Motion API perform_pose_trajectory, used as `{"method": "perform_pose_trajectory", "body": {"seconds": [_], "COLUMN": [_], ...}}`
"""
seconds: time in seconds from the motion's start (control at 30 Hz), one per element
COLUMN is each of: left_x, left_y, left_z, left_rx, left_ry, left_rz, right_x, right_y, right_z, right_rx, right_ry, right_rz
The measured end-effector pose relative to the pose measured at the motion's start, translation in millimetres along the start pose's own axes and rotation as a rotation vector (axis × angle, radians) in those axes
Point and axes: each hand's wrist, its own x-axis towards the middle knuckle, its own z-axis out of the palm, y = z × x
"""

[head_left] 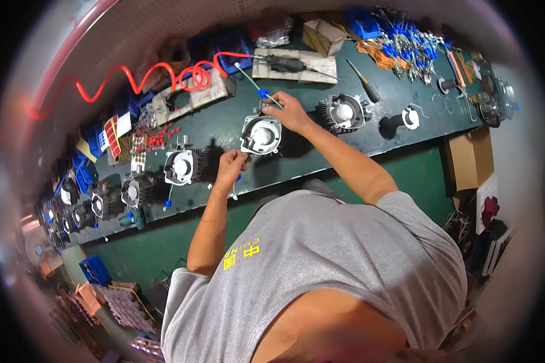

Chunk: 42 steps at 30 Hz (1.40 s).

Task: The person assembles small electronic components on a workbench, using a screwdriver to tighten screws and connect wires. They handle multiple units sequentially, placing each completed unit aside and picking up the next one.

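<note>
A round cast-metal motor housing (261, 134) with a pale disc in its middle lies on the green workbench in front of me. My right hand (290, 114) is closed at its far edge, pinching a thin pale cable (248, 77) with a blue clip on it. The cable's free end points away from me. At the housing's near left corner is my left hand (230, 167), fingers pressed together against the rim. Whether they grip the rim or something small there is hidden. Just beside that hand, another cable end (235, 195) with a white plug hangs over the bench edge.
Similar housings stand left (180, 167) and right (344, 113). A screwdriver (369, 88) and a powered driver (284, 63) on a coiled red hose (127, 75) lie at the back. Blue-clipped cables (415, 51) are heaped far right. The workbench's front edge (321, 168) runs before me.
</note>
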Motion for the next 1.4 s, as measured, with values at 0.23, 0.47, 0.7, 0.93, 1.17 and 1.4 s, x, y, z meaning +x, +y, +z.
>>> {"method": "perform_pose_trajectory", "body": {"seconds": [0.23,0.47,0.7,0.93,1.17,1.4], "left_x": [-1,-44,-70,-84,-90,-111], "left_y": [10,114,189,147,96,54], "left_z": [-21,46,177,179,147,144], "left_rx": [0.323,0.780,0.930,0.755,0.230,0.049], "left_ry": [-0.071,0.488,-0.046,-0.158,-0.242,-0.249], "left_rz": [-0.030,0.742,0.672,0.317,0.171,0.251], "right_x": [-38,-86,-110,-131,-134,-123], "right_y": [-15,-36,-80,-95,-49,32], "right_z": [-22,-72,-90,-109,-163,-188], "right_rx": [-0.020,0.187,0.108,0.099,-0.435,-0.620], "right_ry": [0.247,-0.121,-0.470,-0.421,0.480,0.694], "right_rz": [-0.101,0.096,-0.068,-0.040,-0.112,-0.056]}}
